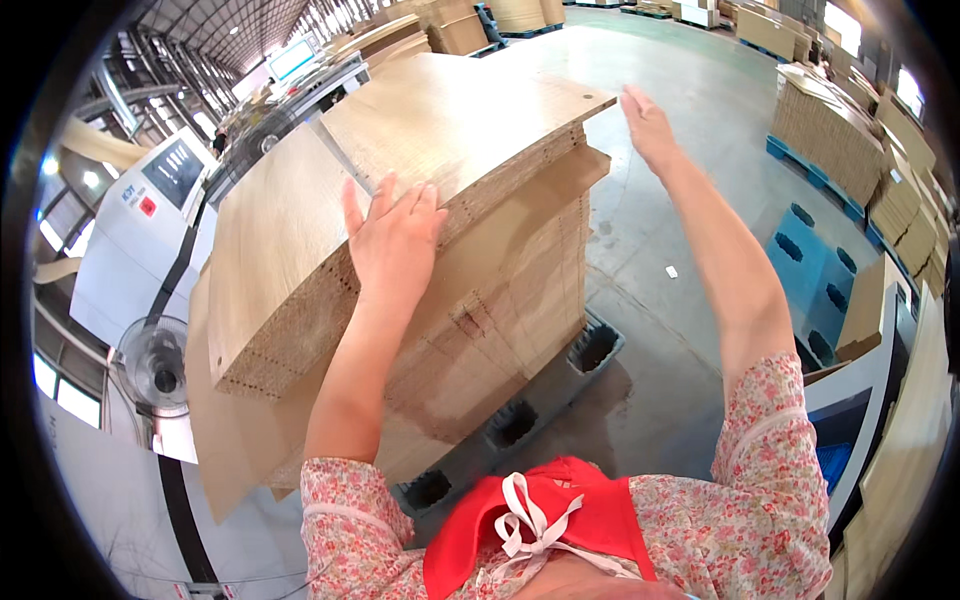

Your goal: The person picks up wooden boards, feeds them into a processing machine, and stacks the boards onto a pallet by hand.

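A tall stack of wood-grain boards point(460, 110) stands before me, with a second row of boards point(275, 215) against its left side and a narrow gap between their tops. My left hand point(393, 238) is open, its fingers spread over the near edge of the top board beside that gap. My right hand point(648, 130) is open too, its fingers stretched out just beyond the right corner of the top board. Whether it touches the board's edge I cannot tell. Beneath the boards is a brown sheet point(560, 178) that juts out, above a lower pile point(470, 340) of panels.
A dark pallet point(545, 395) carries the pile. To the left are a white machine point(125, 225) and a standing fan point(160, 365). At the right lie a blue pallet point(795, 275) and more stacked boards point(825, 130). A small white scrap point(671, 271) is on the floor.
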A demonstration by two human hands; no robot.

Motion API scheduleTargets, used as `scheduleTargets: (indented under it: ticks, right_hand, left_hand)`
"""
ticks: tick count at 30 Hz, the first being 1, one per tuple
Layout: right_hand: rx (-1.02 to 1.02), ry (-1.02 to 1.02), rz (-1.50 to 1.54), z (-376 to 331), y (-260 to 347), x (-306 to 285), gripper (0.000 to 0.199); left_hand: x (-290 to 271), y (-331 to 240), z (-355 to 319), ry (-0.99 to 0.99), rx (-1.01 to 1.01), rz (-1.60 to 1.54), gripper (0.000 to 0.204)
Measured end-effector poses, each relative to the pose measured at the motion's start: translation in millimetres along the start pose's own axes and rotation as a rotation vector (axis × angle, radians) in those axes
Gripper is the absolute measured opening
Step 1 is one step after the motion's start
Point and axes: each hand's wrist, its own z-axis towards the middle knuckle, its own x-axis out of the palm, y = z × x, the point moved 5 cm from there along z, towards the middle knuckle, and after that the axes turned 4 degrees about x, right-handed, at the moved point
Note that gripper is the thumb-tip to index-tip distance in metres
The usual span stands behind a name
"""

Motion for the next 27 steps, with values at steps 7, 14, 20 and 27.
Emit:
scheduleTargets:
  ticks: [7,14,20,27]
  right_hand:
    - [0.067,0.114,0.133,23.2,-0.8,38.6,0.043]
    - [0.203,0.085,0.212,37.1,0.4,71.7,0.041]
    - [0.160,0.004,0.149,40.1,-1.2,78.2,0.035]
    - [0.187,0.047,-0.036,30.4,-2.5,73.5,0.027]
  left_hand:
    - [24.6,14.0,16.7,0.139,-0.057,0.083,0.029]
    - [45.8,32.4,11.6,0.205,-0.186,0.050,0.031]
    - [48.2,36.0,11.8,0.265,-0.187,-0.117,0.028]
    - [58.3,37.4,0.1,-0.013,-0.073,-0.109,0.020]
